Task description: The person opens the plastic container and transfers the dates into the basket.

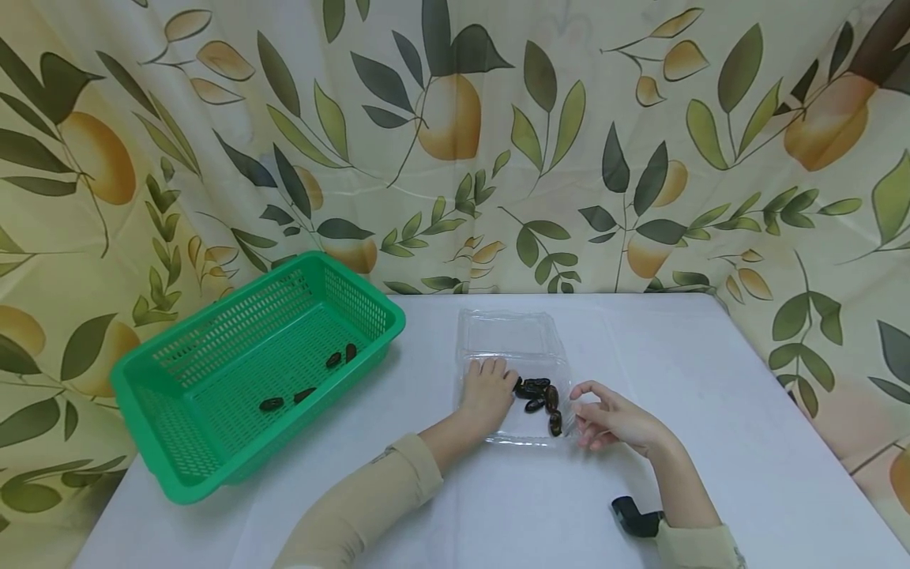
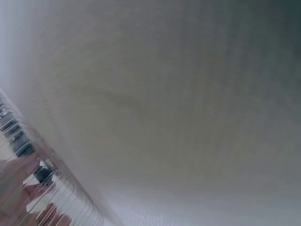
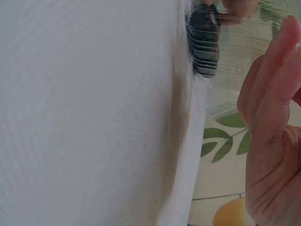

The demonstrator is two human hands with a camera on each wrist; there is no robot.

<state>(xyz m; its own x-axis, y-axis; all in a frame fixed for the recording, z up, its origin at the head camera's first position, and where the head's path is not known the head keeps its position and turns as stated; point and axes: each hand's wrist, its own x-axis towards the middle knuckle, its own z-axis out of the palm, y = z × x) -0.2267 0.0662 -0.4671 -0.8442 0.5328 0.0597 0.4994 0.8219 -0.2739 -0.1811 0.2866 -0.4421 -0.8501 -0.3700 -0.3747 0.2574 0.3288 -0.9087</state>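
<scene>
- Glossy, dark oval dates (image 1: pixel 551 397) are being held in a clear, ridged plastic box (image 1: pixel 512 336).
- Beside them the left hand (image 1: pixel 489 397) is being rested; its finger grip cannot be told.
- Near the box's wall the right hand (image 1: pixel 620 419) is being held, fingers loosely bent, parted.

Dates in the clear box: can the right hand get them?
Probably yes. The right hand is close beside the box, the lid looks folded back, and only the box's thin edge seems between it and the dates.
</scene>
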